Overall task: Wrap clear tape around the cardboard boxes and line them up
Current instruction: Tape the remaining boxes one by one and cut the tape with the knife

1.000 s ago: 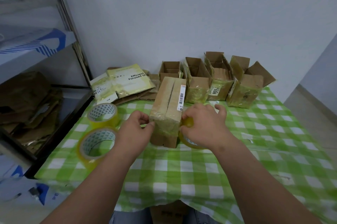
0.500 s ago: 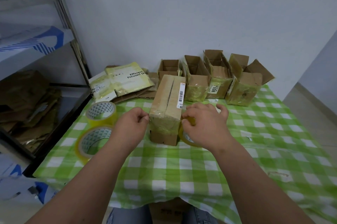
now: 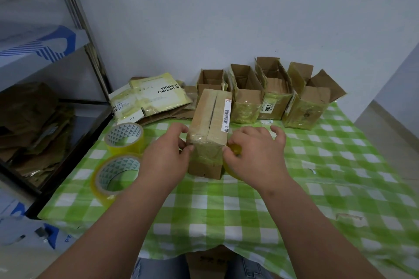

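Green-and-white checked cloth [image 3: 226, 206] covers a table that runs across the lower half of the frame, set against a plain pale wall. At the centre stands a closed brown cardboard box [image 3: 209, 129] with a white barcode label [image 3: 226, 115] on its top right edge and a band of clear yellowish tape around its near end. The left hand [image 3: 164, 156] sits against the box's left side, its thumb and fingertips pinching at the taped corner. The right hand [image 3: 258, 154] is at the box's right side, fingers curled over a yellow roll of clear tape [image 3: 233, 165] held tight against the box, most of the roll hidden under the hand.

Behind the box, along the wall in the upper centre and right, four open-topped cardboard boxes [image 3: 272, 99] with tape around their lower halves stand side by side in a row. Left of centre, two more rolls of yellowish tape [image 3: 123, 140] rest on the cloth, one in front of the other. Beyond them lie flattened cardboard pieces and pale yellow printed packets [image 3: 152, 97]. A metal shelf rack [image 3: 74, 29] holding crumpled cardboard fills the left edge.
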### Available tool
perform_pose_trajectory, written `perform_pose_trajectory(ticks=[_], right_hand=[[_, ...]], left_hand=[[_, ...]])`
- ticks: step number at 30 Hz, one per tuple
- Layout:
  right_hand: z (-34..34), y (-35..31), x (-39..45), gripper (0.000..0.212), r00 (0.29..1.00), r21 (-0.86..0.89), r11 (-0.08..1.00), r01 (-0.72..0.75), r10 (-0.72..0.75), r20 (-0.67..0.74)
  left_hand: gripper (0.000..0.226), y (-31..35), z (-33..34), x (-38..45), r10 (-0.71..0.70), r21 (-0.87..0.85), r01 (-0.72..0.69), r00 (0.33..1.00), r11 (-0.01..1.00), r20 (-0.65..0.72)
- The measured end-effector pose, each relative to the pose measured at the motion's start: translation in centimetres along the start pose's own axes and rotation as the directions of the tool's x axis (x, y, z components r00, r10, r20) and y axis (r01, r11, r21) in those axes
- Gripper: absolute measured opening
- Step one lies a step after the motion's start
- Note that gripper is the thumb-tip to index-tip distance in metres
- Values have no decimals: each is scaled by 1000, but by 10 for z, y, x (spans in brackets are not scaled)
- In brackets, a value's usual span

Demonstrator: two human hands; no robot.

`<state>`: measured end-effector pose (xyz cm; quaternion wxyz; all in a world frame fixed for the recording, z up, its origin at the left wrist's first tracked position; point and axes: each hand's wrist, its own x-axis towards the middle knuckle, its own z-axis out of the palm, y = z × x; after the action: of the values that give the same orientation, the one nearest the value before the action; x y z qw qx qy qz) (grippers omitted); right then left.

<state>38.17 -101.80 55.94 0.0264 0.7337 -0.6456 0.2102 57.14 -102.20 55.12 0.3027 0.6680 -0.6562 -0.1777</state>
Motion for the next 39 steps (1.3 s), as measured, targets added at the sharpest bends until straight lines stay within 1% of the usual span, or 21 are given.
perform_pose_trajectory(ticks=[2,5,8,12,15,17,20,23,27,31,35,37,39], right_hand=[[2,2,0,28,1000,13,1000,11,-11,-9],[0,3,3,35,1000,43,999,-1,0,25],[-2,1,4,38,999,26,999,-22,21,43],[-2,-3,4,35,998,-38,999,-33,35,59],[-2,-6,4,34,997,-57,997,-48,52,63],[0,-6,4,37,998,-78,996,-46,50,49],[3,-6,2,38,999,-92,995,-36,37,15],[3,-5,1,38,1000,-68,998,-18,17,-10],[-2,-5,4,33,997,-48,999,-13,17,82],[-5,-5,5,26,991,-41,999,-3,9,134],[-12,2,7,24,975,35,999,12,-20,223],[-15,3,7,25,972,89,996,2,-23,232],[-18,0,7,23,976,119,993,-27,0,217]], left_hand=[[19,0,-2,-2,54,32,-54,998,998,9],[13,0,-5,-1,60,-14,-60,998,998,9],[16,2,-8,0,51,-31,-51,999,998,13],[19,3,-7,3,42,-30,-41,999,999,12],[15,2,-1,3,11,-15,-12,999,1000,-39],[15,1,3,1,17,-28,-19,996,999,-90],[19,0,9,-3,34,-52,-42,986,998,-161],[24,1,13,-7,24,-76,-40,978,996,-207],[26,2,14,-11,-7,-112,-18,977,994,-213],[28,-2,14,-11,-59,-165,31,984,986,-166],[31,0,13,-15,-42,-145,18,985,989,-165],[32,5,12,-16,-42,-134,20,986,991,-162],[34,10,12,-15,-64,-84,53,988,995,-142]])
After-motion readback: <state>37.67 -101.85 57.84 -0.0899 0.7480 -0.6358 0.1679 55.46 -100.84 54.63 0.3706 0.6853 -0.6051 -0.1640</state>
